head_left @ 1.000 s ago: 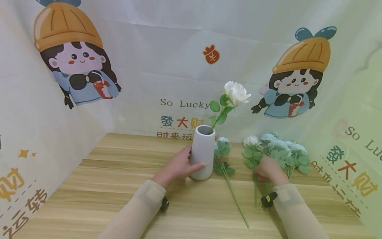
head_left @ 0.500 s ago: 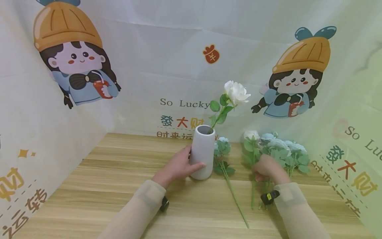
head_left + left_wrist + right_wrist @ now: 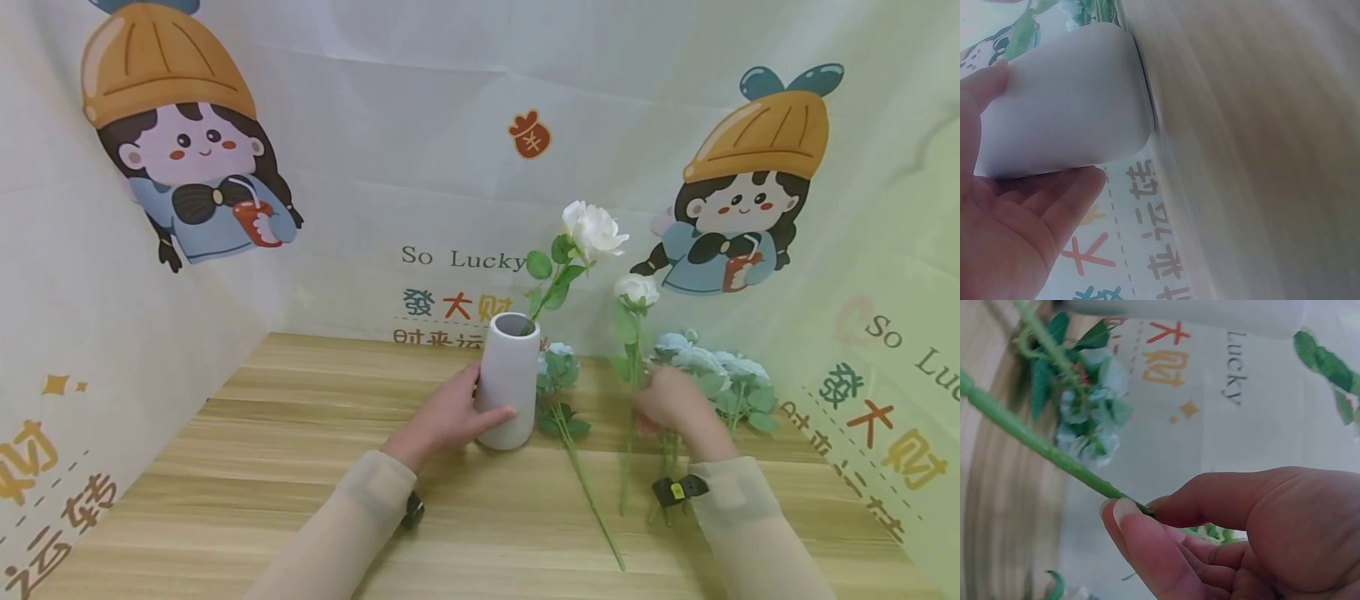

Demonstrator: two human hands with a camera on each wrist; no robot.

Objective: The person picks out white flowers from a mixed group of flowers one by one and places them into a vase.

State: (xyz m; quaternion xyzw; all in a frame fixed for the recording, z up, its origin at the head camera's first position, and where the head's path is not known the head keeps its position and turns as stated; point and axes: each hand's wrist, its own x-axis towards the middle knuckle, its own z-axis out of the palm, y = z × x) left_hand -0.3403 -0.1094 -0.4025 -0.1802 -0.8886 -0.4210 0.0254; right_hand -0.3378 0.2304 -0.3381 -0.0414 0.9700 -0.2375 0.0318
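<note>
My left hand (image 3: 444, 418) grips the side of a tall white vase (image 3: 508, 387), which stands upright on the table. The left wrist view has the thumb on one side of the vase (image 3: 1075, 100) and the fingers along the other. One white rose (image 3: 592, 232) leans rightward out of its mouth. To the right, my right hand (image 3: 678, 407) pinches the green stem of a second white rose (image 3: 637, 291) between thumb and fingertips. This flower is upright, its bloom above the blue ones. Close up in the right wrist view, the stem (image 3: 1041, 445) runs slanting from the fingertips.
One blue flower (image 3: 561, 364) lies just right of the vase, its long stem pointing toward me. Several pale blue flowers (image 3: 705, 364) lie bunched behind my right hand. A printed cloth (image 3: 360, 167) hangs behind the wooden table (image 3: 247, 467) and along both sides.
My right hand has lifted the second white rose off the bunch; its bloom now stands higher and its stem has shifted slightly left. The left hand and vase stay put.
</note>
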